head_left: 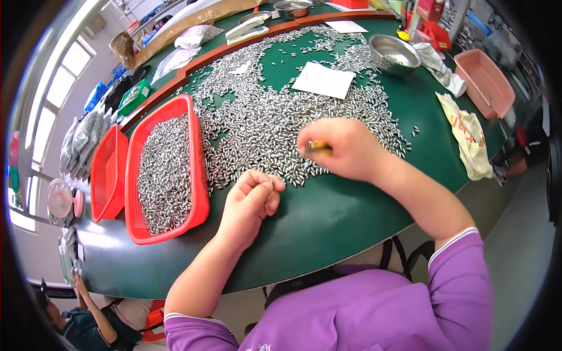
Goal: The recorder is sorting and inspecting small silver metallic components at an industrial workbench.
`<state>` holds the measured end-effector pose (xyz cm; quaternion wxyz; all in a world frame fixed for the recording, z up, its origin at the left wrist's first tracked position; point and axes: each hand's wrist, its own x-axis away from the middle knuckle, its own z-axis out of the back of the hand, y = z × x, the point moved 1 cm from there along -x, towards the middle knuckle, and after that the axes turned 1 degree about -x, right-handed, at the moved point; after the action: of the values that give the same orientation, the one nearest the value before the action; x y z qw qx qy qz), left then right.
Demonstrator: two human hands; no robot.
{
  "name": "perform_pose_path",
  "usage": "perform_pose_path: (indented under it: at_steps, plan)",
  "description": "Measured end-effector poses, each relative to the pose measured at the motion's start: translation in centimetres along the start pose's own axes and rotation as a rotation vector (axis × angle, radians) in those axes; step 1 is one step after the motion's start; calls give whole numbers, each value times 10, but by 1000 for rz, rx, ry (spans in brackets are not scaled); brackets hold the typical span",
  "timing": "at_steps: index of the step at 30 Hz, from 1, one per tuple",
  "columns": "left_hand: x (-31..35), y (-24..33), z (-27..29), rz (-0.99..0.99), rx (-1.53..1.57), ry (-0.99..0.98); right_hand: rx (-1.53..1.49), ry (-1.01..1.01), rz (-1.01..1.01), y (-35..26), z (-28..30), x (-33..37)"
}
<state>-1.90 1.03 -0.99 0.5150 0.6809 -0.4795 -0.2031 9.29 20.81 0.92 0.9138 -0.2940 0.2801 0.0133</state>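
Small silvery metal pieces (263,126), rounded and bullet-like, lie in a wide spread over the green tabletop. At the near edge of the spread, my left hand (249,202) is closed in a pinch, with a tiny metal piece just showing at the fingertips. My right hand (348,149) is over the pieces, farther right, its fingers wrapped round a small tool with a yellow part (318,147). Most of that tool is hidden and a little blurred, so its kind does not show. Left of my left hand stands a red plastic basket (202,193) filled with the same pieces.
Beside the full basket sits another red basket (108,175). White paper (324,80) rests on the pieces. A metal bowl (395,52), a pink bin (486,82) and a pale cloth bag (468,137) are at right. A seated person (96,316) is at lower left.
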Motion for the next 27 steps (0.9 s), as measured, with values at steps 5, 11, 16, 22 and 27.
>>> perform_pose_path:
  at_steps: [5,11,16,22,27]
  plan:
    - [0,-4,7,-1,24,-53,138,-172,231,-15,0,8]
    - [-3,0,5,59,167,-61,195,-234,192,-13,-12,15]
    - [-3,-1,6,99,209,-108,163,-288,102,-14,-10,17]
    - [2,0,3,168,174,-154,10,-168,10,-20,-3,10]
    - [7,-3,-3,237,123,-265,-177,-94,62,-30,-4,11]
